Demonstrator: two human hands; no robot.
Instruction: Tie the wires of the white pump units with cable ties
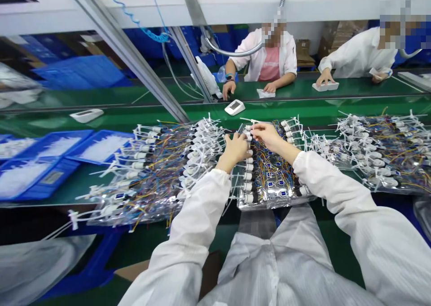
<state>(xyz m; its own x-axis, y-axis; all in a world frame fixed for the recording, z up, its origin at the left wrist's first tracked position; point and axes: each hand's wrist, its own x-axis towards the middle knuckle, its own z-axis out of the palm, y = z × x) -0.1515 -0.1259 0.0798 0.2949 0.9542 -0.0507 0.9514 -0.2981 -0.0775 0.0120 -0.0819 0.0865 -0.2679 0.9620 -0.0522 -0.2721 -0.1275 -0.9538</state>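
Observation:
A clear plastic tray [276,202] lies in front of me. White-capped cylindrical parts [248,187] line its left side, with coloured wires [267,164] and small blue pieces between the rows. My left hand [236,148] is at the upper left of this row, its fingers bent over the parts; what its fingertips hold is hidden. Just to its right, my right hand [267,135] pinches at a white-capped part [249,128] at the row's far end. Thin white strips stick out around both hands.
Similar wired assemblies fill a left pile [161,171] and a right pile [387,157]. Blue bins [50,178] with white pieces stand at far left. White devices [235,107] lie on the green belt [151,113]. Two people work opposite. A metal post [134,59] slants down beyond the left pile.

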